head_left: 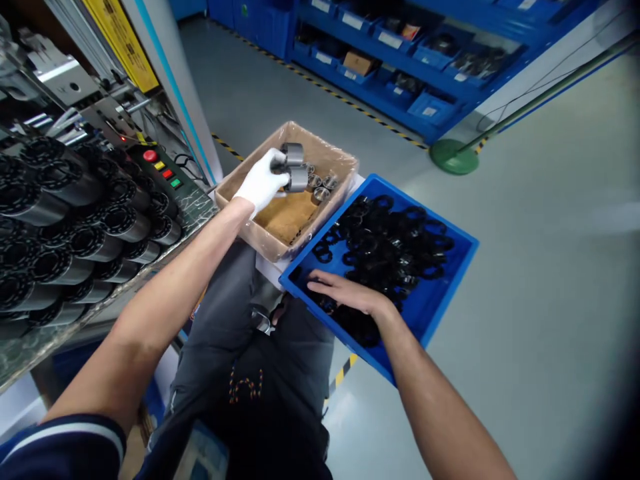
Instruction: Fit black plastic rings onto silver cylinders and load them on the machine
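My left hand (261,181), in a white glove, grips two metal cylinders (297,179) held one beyond the other above a lined cardboard box (231,193). Several similar metal rings (320,195) lie at the box's right side, on its brown bottom. Bare and with fingers stretched out, my right hand (345,291) is over the near left corner of a blue tray (440,313). Black ring-shaped parts (390,247) are heaped in that tray, some right beside and under my fingers. Whether the fingertips touch a part I cannot tell.
Stacked metal cylinders with black inserts (90,240) fill the bench at left, beside a machine with a button panel (163,170). A blue shelf rack (380,47) with bins stands at the back. A green round stand base (454,157) rests on the floor.
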`<state>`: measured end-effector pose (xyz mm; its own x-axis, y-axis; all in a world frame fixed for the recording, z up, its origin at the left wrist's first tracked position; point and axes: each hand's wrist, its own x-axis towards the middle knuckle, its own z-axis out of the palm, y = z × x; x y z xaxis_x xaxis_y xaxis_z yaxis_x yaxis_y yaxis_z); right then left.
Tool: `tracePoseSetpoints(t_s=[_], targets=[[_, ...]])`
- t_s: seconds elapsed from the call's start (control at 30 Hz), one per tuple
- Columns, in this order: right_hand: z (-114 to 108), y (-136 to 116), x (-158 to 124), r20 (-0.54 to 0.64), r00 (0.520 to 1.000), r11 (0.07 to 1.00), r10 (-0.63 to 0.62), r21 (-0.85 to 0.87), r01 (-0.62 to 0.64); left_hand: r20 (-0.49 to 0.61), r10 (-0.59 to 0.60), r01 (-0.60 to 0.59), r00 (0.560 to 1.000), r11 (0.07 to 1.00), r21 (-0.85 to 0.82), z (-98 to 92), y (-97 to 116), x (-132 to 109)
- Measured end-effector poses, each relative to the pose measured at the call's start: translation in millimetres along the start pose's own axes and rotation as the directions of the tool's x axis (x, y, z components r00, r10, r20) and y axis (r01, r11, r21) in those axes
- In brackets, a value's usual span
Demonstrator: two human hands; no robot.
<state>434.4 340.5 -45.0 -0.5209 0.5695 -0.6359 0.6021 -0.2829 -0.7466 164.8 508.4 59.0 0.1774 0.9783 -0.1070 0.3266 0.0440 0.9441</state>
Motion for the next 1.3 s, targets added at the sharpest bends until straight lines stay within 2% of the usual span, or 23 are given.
tracePoseSetpoints(t_s=[0.03,0.07,0.1,0.17,0.23,0.27,0.3,0.37,0.43,0.5,0.6,0.7,0.77,0.83,0.9,0.97,1.03,1.1,1.17,1.2,1.3], targets=[[1,-2,0,-0.011,1.0,0.999,-0.015,0.04,0.016,0.07,-0.063,0.082,0.996,0.949,-0.306,-3.9,3,-25],[2,-2,1,-0.02,0.999,0.997,-0.031,0.07,0.033,0.151,-0.088,0.15,0.985,0.868,-0.473,-8.2,5,-52],[4,-2,2,-0.03,0.998,0.994,-0.046,0.093,0.049,0.219,-0.09,0.2,0.972,0.808,-0.554,-12.8,4,-80],[9,1,7,-0.057,0.996,0.99,-0.063,0.125,0.069,0.426,-0.063,0.386,0.903,0.557,-0.735,-20.6,-5,-136],[17,6,12,-0.098,0.994,0.986,-0.054,0.153,0.069,0.522,-0.063,0.504,0.851,0.38,-0.776,-23.5,-25,-188],[21,9,15,-0.127,0.991,0.984,-0.046,0.163,0.067,0.527,-0.106,0.528,0.843,0.353,-0.772,-22.7,-37,-210],[24,11,17,-0.16,0.986,0.983,-0.039,0.17,0.066,0.504,-0.161,0.525,0.849,0.364,-0.769,-20.8,-50,-231],[30,14,19,-0.235,0.971,0.982,-0.028,0.176,0.071,0.409,-0.252,0.481,0.877,0.462,-0.745,-16.9,-76,-267],[32,14,18,-0.303,0.953,0.981,-0.01,0.184,0.069,0.339,-0.302,0.453,0.891,0.543,-0.707,-17.6,-98,-295],[30,10,12,-0.37,0.929,0.976,0.015,0.206,0.066,0.342,-0.322,0.468,0.883,0.545,-0.695,-25.3,-115,-316],[25,-7,-10,-0.506,0.862,0.961,0.025,0.25,0.119,0.358,-0.343,0.49,0.869,0.492,-0.719,-41.9,-127,-334],[37,-41,-42,-0.586,0.81,0.937,-0.017,0.273,0.217,0.29,-0.365,0.446,0.885,0.485,-0.752,-47.8,-123,-336],[58,-70,-62,-0.558,0.824,0.92,-0.101,0.262,0.291,0.236,-0.331,0.382,0.914,0.501,-0.777,-42.0,-112,-330],[84,-101,-75,-0.458,0.843,0.886,-0.284,0.211,0.413,0.208,-0.246,0.311,0.947,0.527,-0.791,-31.0,-99,-320],[109,-128,-78,-0.376,0.805,0.835,-0.458,0.128,0.535,0.138,-0.115,0.179,0.984,0.585,-0.791,-18.9,-85,-310],[128,-148,-76,-0.388,0.734,0.798,-0.558,-0.007,0.603,0.005,0.041,-0.024,0.999,0.678,-0.735,-9.8,-74,-301],[140,-160,-73,-0.452,0.664,0.782,-0.596,-0.139,0.607,-0.121,0.162,-0.202,0.979,0.761,-0.616,-6.2,-67,-297],[146,-163,-72,-0.5,0.627,0.782,-0.597,-0.189,0.594,-0.185,0.212,-0.278,0.96,0.812,-0.513,-7.6,-64,-297],[149,-159,-70,-0.505,0.636,0.781,-0.583,-0.135,0.609,-0.197,0.217,-0.287,0.956,0.83,-0.479,-12.0,-67,-301],[150,-154,-68,-0.495,0.661,0.781,-0.564,-0.058,0.622,-0.181,0.216,-0.279,0.959,0.827,-0.488,-14.4,-70,-303],[153,-135,-57,-0.448,0.76,0.699,-0.472,0.335,0.632,-0.05,0.254,-0.233,0.966,0.773,-0.59,-20.0,-84,-309]])
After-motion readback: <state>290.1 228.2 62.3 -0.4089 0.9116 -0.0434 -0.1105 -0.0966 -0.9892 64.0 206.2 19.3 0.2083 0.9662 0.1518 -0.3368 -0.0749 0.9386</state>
